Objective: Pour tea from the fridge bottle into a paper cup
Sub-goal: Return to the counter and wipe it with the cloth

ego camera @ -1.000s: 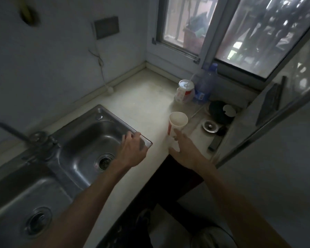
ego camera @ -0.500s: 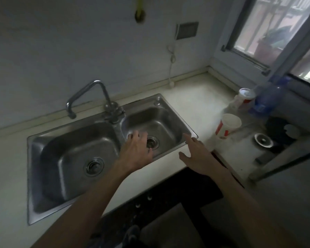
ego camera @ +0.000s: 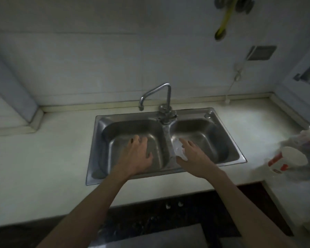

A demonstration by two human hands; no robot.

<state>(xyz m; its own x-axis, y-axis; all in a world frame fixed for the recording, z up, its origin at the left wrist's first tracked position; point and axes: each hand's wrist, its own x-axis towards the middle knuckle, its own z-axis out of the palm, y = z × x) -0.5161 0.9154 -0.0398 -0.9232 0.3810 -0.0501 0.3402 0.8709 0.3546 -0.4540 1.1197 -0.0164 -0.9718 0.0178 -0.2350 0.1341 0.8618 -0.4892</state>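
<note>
Paper cup [ego camera: 286,161], well right of left hand [ego camera: 139,158], right hand [ego camera: 194,158], over sink [ego camera: 92,149]

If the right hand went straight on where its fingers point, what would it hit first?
Probably the faucet at the back of the sink: the right hand points over the divider toward it. Height is unclear.

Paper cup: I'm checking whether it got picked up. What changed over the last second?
The right hand drew left, away from the paper cup, and now hovers over the sink beside the left hand. The view swung left too, so the cup sits at the right edge. Nothing was gripped or released. Unchanged: both hands open and empty, cup standing on the counter.
</note>
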